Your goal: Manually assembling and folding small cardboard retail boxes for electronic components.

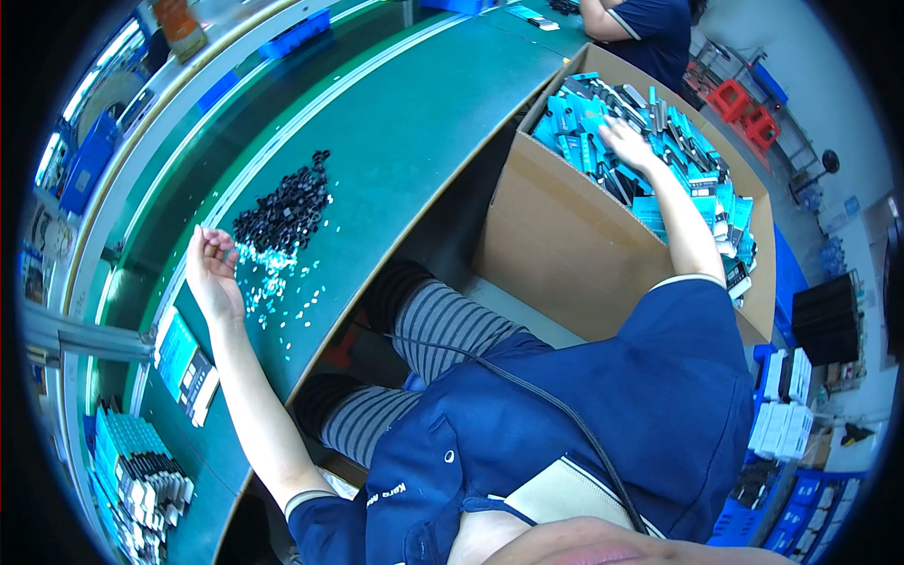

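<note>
Fingers of my right hand spread flat on packs in the box; left hand loosely curled, empty, beside black parts. Looks like pick-up stage; next I'd need to pinch one pack.

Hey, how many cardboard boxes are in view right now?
1: the big open cardboard box at the person's right, full of blue packets; the right hand reaches into it. Others may be hidden.
</note>
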{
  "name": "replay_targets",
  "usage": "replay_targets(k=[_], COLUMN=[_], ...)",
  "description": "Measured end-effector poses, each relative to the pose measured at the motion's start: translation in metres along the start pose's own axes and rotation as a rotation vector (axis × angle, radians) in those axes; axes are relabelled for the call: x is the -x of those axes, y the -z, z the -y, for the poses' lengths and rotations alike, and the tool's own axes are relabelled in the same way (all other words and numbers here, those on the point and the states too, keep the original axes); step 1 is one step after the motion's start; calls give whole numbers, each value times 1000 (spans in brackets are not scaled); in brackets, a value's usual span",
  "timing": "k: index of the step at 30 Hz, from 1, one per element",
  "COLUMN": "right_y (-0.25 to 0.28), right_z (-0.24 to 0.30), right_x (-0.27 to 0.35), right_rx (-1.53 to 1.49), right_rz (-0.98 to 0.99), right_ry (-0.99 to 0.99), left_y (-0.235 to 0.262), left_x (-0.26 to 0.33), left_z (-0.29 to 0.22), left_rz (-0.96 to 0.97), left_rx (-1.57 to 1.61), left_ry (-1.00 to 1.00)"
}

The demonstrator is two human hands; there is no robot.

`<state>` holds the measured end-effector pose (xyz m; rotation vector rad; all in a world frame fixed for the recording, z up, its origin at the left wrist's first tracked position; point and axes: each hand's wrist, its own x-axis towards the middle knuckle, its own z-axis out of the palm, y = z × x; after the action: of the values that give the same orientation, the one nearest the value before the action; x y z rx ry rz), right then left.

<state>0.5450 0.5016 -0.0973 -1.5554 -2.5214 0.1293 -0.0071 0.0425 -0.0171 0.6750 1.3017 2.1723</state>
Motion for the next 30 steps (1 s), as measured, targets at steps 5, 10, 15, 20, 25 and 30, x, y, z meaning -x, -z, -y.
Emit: replay_targets(k=[5, 10, 15, 20, 25, 30], right_y=[-9, 82, 102, 31, -11, -5], right_z=[7, 121, 334, 453, 511, 512], right_x=[3, -26, -13, -65, -80, -88], right_rx=[58, 73, -541, -194, -273, -214], right_rz=[42, -494, 54, 300, 632, 580], right_ry=[-63, 253, 714, 803, 687, 755], left_y=[23, 58, 63, 87, 109, 97], left_x=[-15, -16, -2, -13, -6, 0], left_z=[-13, -30, -46, -44, -60, -68], left_rz=[-236, -532, -630, -661, -793, -675], left_rx=[-386, -1587, -1722, -1678, -1624, -1676], left_ry=[-196, -157, 549, 611, 709, 720])
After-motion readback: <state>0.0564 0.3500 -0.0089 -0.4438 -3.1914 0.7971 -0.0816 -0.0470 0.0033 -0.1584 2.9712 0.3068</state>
